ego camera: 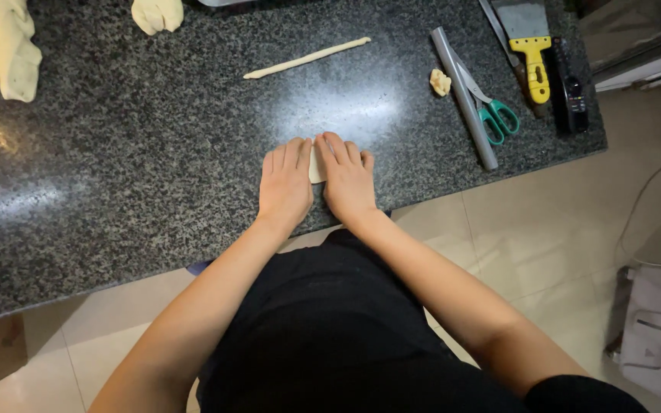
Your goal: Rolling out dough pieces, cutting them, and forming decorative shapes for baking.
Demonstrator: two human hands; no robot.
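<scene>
Pale dough piece [317, 164] lying flat on speckled granite counter [154, 168], pinned beneath both palms: left hand [286, 183] and right hand [348, 180] pressing side by side, thumbs nearly touching. Long axis likely running left-right under hands, mostly hidden; neither hand nearer.

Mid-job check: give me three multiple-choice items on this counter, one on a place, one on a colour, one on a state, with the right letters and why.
1. Where does the long thin rolled dough rope lie?
A. beyond the hands
B. on the floor
C. under the scissors

2. What colour are the handles of the scissors?
A. red
B. green
C. black

3. How do the left hand and right hand sit on the small pale dough piece?
A. lifted clear
B. pressed flat, side by side
C. clenched in fists

Answers: 1 A, it lies farther up the speckled dark granite counter; 2 B, green loops show; 3 B, fingers lie extended over the dough.
</scene>
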